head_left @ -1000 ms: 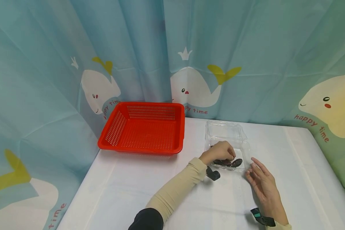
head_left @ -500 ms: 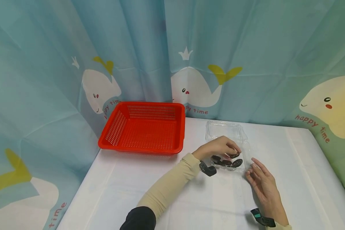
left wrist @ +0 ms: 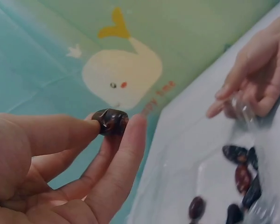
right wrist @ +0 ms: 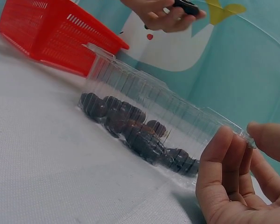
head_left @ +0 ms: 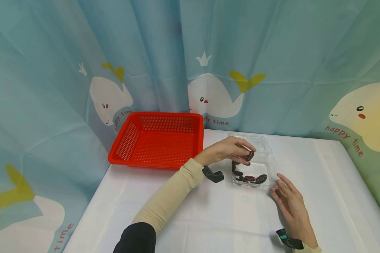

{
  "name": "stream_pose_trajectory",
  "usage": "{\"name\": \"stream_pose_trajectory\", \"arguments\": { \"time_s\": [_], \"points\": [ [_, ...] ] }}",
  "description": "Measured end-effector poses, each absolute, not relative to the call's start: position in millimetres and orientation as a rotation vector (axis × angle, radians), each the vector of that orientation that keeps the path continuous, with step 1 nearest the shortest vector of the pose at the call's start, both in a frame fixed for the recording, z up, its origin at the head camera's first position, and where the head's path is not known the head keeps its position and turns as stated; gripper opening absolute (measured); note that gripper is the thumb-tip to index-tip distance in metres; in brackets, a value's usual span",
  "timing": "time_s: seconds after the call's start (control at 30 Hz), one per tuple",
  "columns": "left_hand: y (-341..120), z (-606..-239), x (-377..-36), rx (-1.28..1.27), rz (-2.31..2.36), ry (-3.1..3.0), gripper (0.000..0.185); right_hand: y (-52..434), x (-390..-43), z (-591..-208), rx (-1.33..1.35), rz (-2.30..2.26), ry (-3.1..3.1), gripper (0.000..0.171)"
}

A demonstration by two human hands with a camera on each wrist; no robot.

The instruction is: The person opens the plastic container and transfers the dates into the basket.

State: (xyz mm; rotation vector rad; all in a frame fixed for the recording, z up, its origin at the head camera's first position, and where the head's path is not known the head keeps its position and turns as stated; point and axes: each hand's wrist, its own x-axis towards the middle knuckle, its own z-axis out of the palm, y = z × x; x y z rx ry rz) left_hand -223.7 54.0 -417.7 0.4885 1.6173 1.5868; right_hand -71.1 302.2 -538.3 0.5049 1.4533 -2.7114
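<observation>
In the head view my left hand (head_left: 226, 151) is raised over the back of a clear plastic box (head_left: 256, 168). Its thumb and fingertips pinch a dark, wrinkled date (left wrist: 109, 122). Another small dark bit shows by the lower fingers in the head view. More dates (right wrist: 144, 142) lie along the near and left sides inside the box. At the box's near right corner is my right hand (head_left: 292, 205), with the rim held between thumb and fingers in the right wrist view.
The box's clear lid (head_left: 263, 142) lies folded back behind it. To the left stands a red slotted basket (head_left: 164, 165) on the white tablecloth (head_left: 209, 218). A whale-print curtain (head_left: 158, 52) closes off the back and sides.
My left hand has risen out of the box and moved back and left with a date in its fingers. The right hand stays at the corner.
</observation>
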Motion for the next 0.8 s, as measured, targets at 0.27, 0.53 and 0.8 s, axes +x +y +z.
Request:
{"name": "stream_pose_trajectory", "arguments": {
  "time_s": [0.27,0.53,0.8],
  "points": [
    [20.7,-399.8,-237.0,0.42,1.61,1.694,0.036,303.3,-70.6,-540.2,0.534,-2.7,1.472,0.03],
    [-17.2,-380.6,-255.6,0.34,1.626,1.823,0.033,303.1,-69.7,-539.3,0.55,-2.688,1.471,0.03],
    [-62.6,-369.6,-269.8,0.321,1.62,1.934,0.031,302.0,-70.3,-537.2,0.553,-2.674,1.486,0.029]
  ]
}}
